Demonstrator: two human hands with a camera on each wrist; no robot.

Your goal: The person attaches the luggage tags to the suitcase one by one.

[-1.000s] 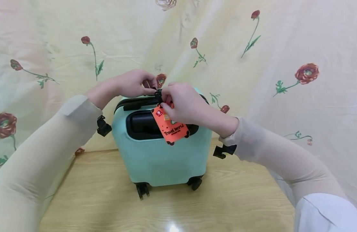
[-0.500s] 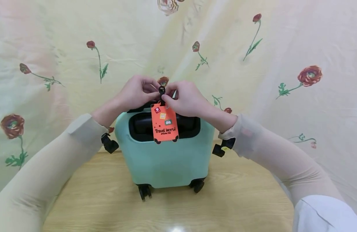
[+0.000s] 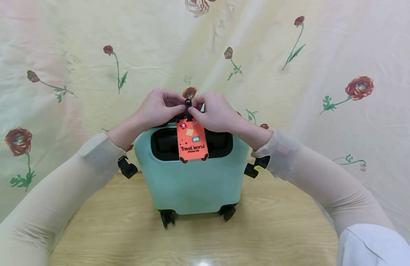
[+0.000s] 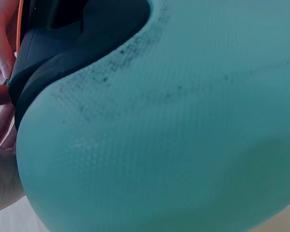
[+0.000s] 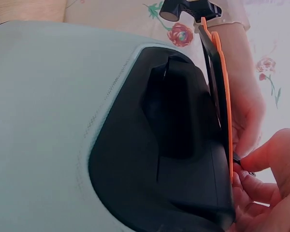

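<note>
A mint-green suitcase (image 3: 195, 186) stands upright, and an orange luggage tag (image 3: 193, 140) printed "Travel World" hangs against its black handle recess (image 3: 221, 145). In the head view, both hands meet at the suitcase's top around the tag's black strap (image 3: 188, 105), whose buckle end points upward. My left hand (image 3: 157, 108) pinches the strap from the left between thumb and fingers. From the right, my right hand (image 3: 214, 112) pinches it just above the tag. The right wrist view shows the tag (image 5: 225, 106) edge-on; fingers partly hide the strap there.
The suitcase rests on black wheels (image 3: 229, 212) on a light wooden surface (image 3: 271, 221). Close behind it hangs a flower-patterned cloth (image 3: 264, 88). A black wrist mount sits on each sleeve, the left one (image 3: 127, 168) near the suitcase's side.
The strap has come upright between the hands, and the tag has swung from a slant to nearly straight. In the last half second the hands have barely moved.
</note>
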